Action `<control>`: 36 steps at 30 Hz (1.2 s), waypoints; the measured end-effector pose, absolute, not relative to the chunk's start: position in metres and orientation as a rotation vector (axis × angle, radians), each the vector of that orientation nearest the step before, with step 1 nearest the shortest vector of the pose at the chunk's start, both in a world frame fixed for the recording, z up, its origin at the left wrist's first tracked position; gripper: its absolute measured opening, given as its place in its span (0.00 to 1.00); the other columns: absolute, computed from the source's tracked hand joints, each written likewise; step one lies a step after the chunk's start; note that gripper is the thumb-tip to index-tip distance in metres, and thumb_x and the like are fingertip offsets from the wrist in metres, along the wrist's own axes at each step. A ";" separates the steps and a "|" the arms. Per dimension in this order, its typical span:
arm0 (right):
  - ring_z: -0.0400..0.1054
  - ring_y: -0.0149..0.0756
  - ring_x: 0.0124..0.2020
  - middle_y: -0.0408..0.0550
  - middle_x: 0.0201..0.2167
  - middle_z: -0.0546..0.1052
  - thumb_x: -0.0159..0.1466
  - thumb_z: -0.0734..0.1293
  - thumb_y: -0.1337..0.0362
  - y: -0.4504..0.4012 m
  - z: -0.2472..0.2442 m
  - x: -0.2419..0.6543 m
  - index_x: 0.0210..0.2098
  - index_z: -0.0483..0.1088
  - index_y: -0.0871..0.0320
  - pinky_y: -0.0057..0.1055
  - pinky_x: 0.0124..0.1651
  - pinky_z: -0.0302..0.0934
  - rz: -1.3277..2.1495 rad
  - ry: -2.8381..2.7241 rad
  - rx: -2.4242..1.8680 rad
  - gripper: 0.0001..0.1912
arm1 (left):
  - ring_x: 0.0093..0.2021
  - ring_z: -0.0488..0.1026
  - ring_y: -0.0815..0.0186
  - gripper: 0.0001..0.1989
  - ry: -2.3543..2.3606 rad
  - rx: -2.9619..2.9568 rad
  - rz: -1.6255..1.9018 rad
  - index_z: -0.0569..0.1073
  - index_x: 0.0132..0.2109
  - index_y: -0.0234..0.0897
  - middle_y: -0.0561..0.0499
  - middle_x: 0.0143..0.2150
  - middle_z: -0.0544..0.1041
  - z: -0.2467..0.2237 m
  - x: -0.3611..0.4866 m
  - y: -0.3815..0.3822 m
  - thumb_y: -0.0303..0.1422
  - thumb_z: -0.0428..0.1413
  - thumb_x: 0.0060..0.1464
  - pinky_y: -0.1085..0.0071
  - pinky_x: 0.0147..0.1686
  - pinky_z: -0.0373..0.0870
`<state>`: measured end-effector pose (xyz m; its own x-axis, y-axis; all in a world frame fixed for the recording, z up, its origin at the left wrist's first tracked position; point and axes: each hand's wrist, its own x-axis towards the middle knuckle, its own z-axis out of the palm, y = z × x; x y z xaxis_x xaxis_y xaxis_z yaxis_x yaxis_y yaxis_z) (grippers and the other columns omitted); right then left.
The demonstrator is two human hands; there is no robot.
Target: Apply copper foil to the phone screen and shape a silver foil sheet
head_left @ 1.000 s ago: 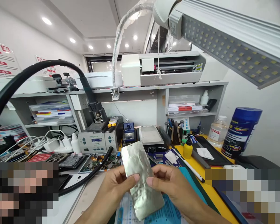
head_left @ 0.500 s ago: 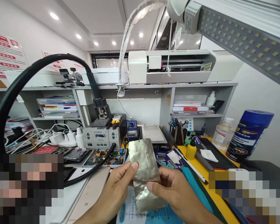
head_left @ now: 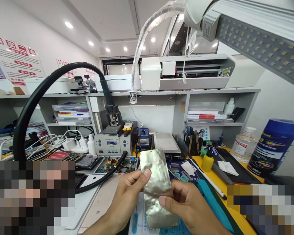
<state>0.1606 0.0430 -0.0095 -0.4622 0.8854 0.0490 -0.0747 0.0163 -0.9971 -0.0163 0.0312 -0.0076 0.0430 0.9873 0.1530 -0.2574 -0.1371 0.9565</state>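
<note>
A crinkled silver foil sheet, long and rectangular with a tiny hole near its top edge, is held up over the bench in both hands. My left hand grips its left edge, thumb lying on the front face. On the right edge, lower down, my right hand pinches it with the thumb in front and fingers behind. Under the foil lies a blue and white printed sheet, partly covered. Left of my left hand rests a pale gold Xiaomi device panel.
A hot-air station stands behind a tray of small parts. A black hose arches at left. Right are a yellow bottle, a white pen-like stick, a blue canister and a clear bottle. An LED lamp hangs overhead.
The view has turned slightly left, so the scene sits further right in the picture. Both hands keep the same hold on the foil sheet, which appears slightly lower.
</note>
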 end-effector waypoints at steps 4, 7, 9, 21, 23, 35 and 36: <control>0.61 0.33 0.28 0.43 0.25 0.70 0.54 0.75 0.58 0.044 -0.011 0.161 0.31 0.74 0.63 0.28 0.33 0.56 1.559 -1.505 -0.854 0.14 | 0.34 0.75 0.61 0.15 0.791 1.042 1.350 0.81 0.37 0.35 0.48 0.33 0.81 -0.002 -0.016 0.036 0.43 0.59 0.60 0.71 0.32 0.69; 0.60 0.32 0.26 0.41 0.22 0.68 0.53 0.75 0.59 0.044 -0.016 0.159 0.27 0.72 0.63 0.28 0.30 0.54 1.535 -1.513 -0.923 0.13 | 0.39 0.77 0.58 0.19 0.782 0.967 1.393 0.80 0.48 0.36 0.45 0.40 0.83 0.003 -0.026 0.043 0.46 0.57 0.61 0.69 0.35 0.72; 0.58 0.30 0.24 0.40 0.20 0.67 0.53 0.75 0.59 0.043 -0.018 0.157 0.23 0.71 0.63 0.27 0.28 0.51 1.499 -1.527 -0.958 0.14 | 0.41 0.78 0.57 0.20 0.808 0.992 1.459 0.80 0.49 0.36 0.45 0.42 0.83 0.002 -0.036 0.048 0.47 0.56 0.62 0.69 0.35 0.73; 0.72 0.36 0.27 0.49 0.27 0.78 0.57 0.76 0.52 0.073 0.000 0.185 0.34 0.77 0.64 0.29 0.24 0.67 1.613 -1.382 -0.882 0.19 | 0.39 0.80 0.60 0.12 0.844 0.949 1.325 0.81 0.44 0.33 0.44 0.43 0.83 0.005 -0.044 0.056 0.34 0.66 0.53 0.67 0.38 0.81; 0.73 0.35 0.27 0.49 0.27 0.78 0.58 0.75 0.53 0.079 -0.001 0.191 0.34 0.76 0.65 0.28 0.26 0.68 1.676 -1.328 -0.853 0.18 | 0.40 0.81 0.60 0.09 0.820 0.956 1.264 0.81 0.42 0.33 0.44 0.39 0.83 0.005 -0.044 0.056 0.33 0.65 0.55 0.66 0.44 0.80; 0.74 0.32 0.31 0.46 0.36 0.78 0.71 0.65 0.58 0.096 -0.006 0.210 0.44 0.72 0.62 0.32 0.34 0.71 1.689 -1.312 -0.866 0.12 | 0.40 0.79 0.57 0.21 0.902 1.304 1.086 0.77 0.49 0.34 0.42 0.43 0.82 0.020 -0.053 0.050 0.36 0.69 0.49 0.68 0.36 0.78; 0.74 0.32 0.31 0.46 0.37 0.78 0.71 0.65 0.58 0.096 -0.006 0.211 0.44 0.72 0.62 0.32 0.34 0.71 1.676 -1.325 -0.874 0.12 | 0.47 0.78 0.55 0.28 0.926 1.397 1.104 0.72 0.56 0.37 0.42 0.51 0.80 0.021 -0.054 0.049 0.36 0.69 0.49 0.66 0.42 0.77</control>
<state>0.2110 0.0959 -0.0056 -0.4326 0.9009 -0.0347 -0.1736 -0.1210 -0.9774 -0.0536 0.0491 0.0207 0.2664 0.9555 0.1269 -0.0416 -0.1201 0.9919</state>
